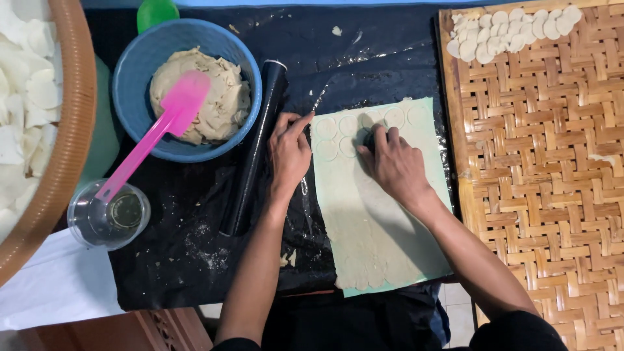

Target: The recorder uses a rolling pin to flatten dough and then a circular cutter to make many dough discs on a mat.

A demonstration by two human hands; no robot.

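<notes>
Flat on the black plastic-covered counter (195, 260) lies a thin, pale sheet of rolled dough (377, 221), roughly rectangular with ragged edges, its far end scored with neat circles. The right hand (394, 164) is cupped, palm down, fingers closed over a small dark round cutter (370, 138) pressed on the sheet. The left hand (290, 151) rests loosely open at the sheet's left edge, index finger stretched to the corner, gripping nothing. Just left of it lies a smooth black rolling pin (255, 149). A blue bowl (136, 71) holds a lumpy dough mass with a pink spatula (159, 133) leaning out of it. On the right, a woven bamboo tray (546, 195) carries cut discs (507, 29) at its far corner.
</notes>
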